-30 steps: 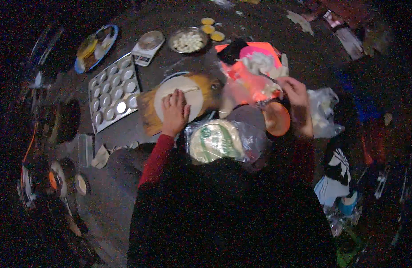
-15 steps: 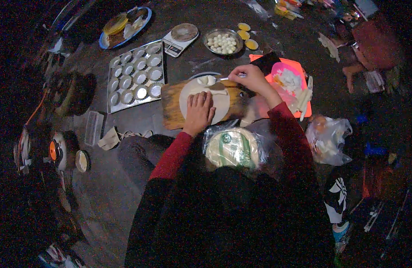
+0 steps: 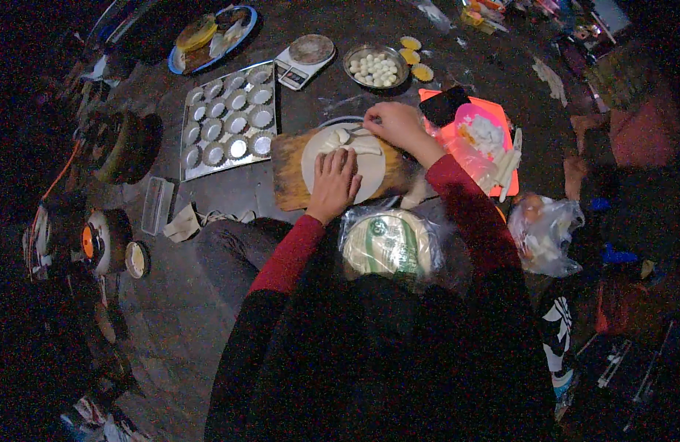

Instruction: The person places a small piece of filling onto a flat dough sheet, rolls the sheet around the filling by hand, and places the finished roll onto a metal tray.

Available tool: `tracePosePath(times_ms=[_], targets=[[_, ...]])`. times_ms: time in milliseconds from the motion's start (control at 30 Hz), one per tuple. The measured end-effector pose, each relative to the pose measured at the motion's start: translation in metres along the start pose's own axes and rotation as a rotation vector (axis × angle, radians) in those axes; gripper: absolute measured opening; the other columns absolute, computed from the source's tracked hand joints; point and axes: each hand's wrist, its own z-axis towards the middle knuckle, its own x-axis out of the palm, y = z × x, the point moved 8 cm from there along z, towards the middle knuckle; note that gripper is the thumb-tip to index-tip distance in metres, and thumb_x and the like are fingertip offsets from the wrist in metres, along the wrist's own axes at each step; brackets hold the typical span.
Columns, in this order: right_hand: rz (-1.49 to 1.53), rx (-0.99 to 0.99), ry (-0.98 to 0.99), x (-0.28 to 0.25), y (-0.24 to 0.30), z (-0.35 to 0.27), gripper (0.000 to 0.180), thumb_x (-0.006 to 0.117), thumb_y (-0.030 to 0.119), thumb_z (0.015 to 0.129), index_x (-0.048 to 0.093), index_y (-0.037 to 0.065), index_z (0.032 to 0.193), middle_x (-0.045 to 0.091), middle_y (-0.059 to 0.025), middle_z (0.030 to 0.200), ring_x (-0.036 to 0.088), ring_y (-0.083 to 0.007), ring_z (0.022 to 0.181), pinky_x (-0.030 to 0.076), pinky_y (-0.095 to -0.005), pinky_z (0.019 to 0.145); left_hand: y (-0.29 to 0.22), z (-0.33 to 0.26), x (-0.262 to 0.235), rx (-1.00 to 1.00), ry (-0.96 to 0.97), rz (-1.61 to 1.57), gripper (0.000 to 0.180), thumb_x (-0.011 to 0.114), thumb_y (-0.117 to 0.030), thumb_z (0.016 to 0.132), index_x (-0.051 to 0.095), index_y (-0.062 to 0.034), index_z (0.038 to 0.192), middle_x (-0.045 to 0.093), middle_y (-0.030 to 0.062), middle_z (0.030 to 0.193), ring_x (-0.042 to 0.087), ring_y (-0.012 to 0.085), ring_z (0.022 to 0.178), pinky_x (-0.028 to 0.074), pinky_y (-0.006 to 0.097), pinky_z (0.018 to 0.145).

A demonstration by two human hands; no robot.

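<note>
A round, pale, thin sheet (image 3: 366, 180) lies on a wooden board (image 3: 287, 177) in front of me. My left hand (image 3: 333, 184) rests on its near left part, fingers stretched out flat. Just beyond those fingertips is a white soft lump (image 3: 338, 138), with a folded pale strip (image 3: 366, 147) beside it. My right hand (image 3: 396, 125) is closed in a pinch on a metal spoon (image 3: 359, 132), held over the sheet's far right side. The spoon's bowl is hard to make out against the white lump. A plastic-wrapped pack of round sheets (image 3: 388, 243) lies close to my lap.
A metal tray of fluted tins (image 3: 229, 121) lies left of the board. Behind stand a kitchen scale (image 3: 305, 62), a bowl of white balls (image 3: 376, 68) and yellow-filled tins (image 3: 410, 56). On the right are an orange board (image 3: 511, 188) with a pink dish, and a plastic bag (image 3: 544, 234).
My right hand has moved left and closer to the white lump, and the spoon now tilts more steeply. My left hand stays flat on the sheet. The whole view has shifted slightly.
</note>
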Motion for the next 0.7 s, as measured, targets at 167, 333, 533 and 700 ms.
tracePosePath(times_ms=[167,333,533,700], targets=[[-0.069,-0.036,-0.017,0.000,0.009,0.004,0.023,0.062,0.036,0.082,0.071,0.014,0.086,0.069,-0.0089,0.087,0.066,-0.0303,0.083,0.052,-0.0425,0.071,0.002,0.000,0.001,0.002,-0.004,0.021,0.058,0.048,-0.032,0.092,0.038,0.0025,0.137,0.046,0.0215,0.130,0.039,0.0353,0.125,0.022,0.053,0.108],[-0.159,0.012,0.037,-0.007,-0.004,-0.009,0.020,0.062,0.031,0.082,0.070,0.013,0.085,0.067,-0.0076,0.085,0.065,-0.0301,0.081,0.051,-0.0424,0.070,0.002,0.000,0.004,-0.003,0.007,0.021,0.058,0.049,-0.032,0.092,0.039,0.0028,0.137,0.046,0.0212,0.129,0.040,0.0352,0.124,0.022,0.053,0.108],[-0.200,0.076,-0.041,-0.024,-0.012,-0.023,0.019,0.063,0.031,0.081,0.070,0.013,0.086,0.067,-0.0070,0.086,0.066,-0.0291,0.080,0.052,-0.0412,0.069,0.001,-0.001,0.003,0.001,-0.005,0.026,0.057,0.049,-0.031,0.092,0.040,0.0030,0.136,0.047,0.0210,0.129,0.040,0.0353,0.123,0.023,0.052,0.108],[-0.011,0.086,-0.067,-0.017,0.002,-0.023,0.020,0.063,0.032,0.082,0.071,0.014,0.089,0.069,-0.0071,0.089,0.066,-0.0289,0.082,0.052,-0.0412,0.069,0.000,-0.002,0.001,0.018,-0.024,0.043,0.056,0.049,-0.031,0.092,0.041,0.0031,0.136,0.047,0.0217,0.129,0.041,0.0355,0.123,0.023,0.052,0.108]])
